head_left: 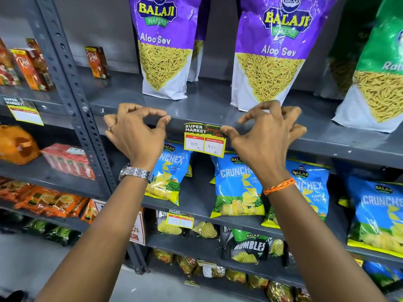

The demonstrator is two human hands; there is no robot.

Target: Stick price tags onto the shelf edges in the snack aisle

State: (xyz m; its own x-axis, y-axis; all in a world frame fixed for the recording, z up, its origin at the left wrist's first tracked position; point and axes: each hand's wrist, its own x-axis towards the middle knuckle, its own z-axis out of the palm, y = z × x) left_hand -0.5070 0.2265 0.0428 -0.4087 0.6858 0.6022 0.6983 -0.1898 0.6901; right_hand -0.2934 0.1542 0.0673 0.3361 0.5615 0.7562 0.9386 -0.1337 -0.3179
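A yellow "Super Market" price tag (204,140) with 80 and 40 handwritten on it hangs from the front edge of the grey metal shelf (327,144). My right hand (265,136) has its thumb pressing the tag's upper right corner, its other fingers curled over the shelf edge. My left hand (135,131) hovers just left of the tag, thumb and forefinger curved near the shelf edge, a small gap between thumb tip and tag. Whether a strip of clear tape runs between the fingers cannot be told.
Purple Aloo Sev bags (164,46) stand on the shelf above the tag, blue Crunchex bags (236,184) below it. Other tags hang on the left bay (25,111) and a lower shelf (180,220). A perforated upright post (72,88) divides the bays.
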